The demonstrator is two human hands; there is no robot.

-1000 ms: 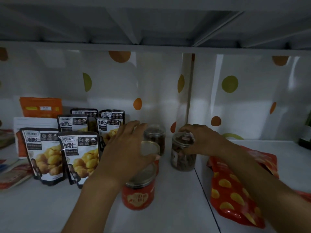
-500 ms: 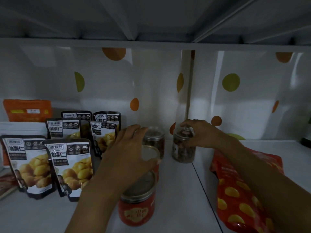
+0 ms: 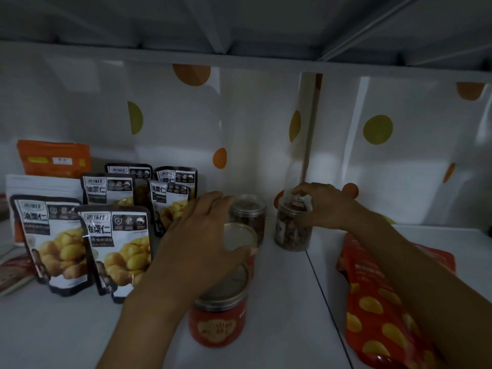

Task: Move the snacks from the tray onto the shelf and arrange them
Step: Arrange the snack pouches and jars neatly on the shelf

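Note:
My left hand grips a red can with a silver lid, which stands behind another red can at the shelf's front. My right hand clasps the top of a clear jar of brown snacks near the back wall. A second clear jar stands between the two hands. Several black-and-white chestnut pouches stand upright in rows on the left of the white shelf.
A red chip bag with yellow ovals lies flat on the right, under my right forearm. An orange packet and a white packet stand behind the pouches. The dotted white back wall closes the shelf; another shelf hangs low overhead.
My right hand has slid the clear jar back toward the wall. My left hand has stayed on the rear red can. The view has shifted slightly.

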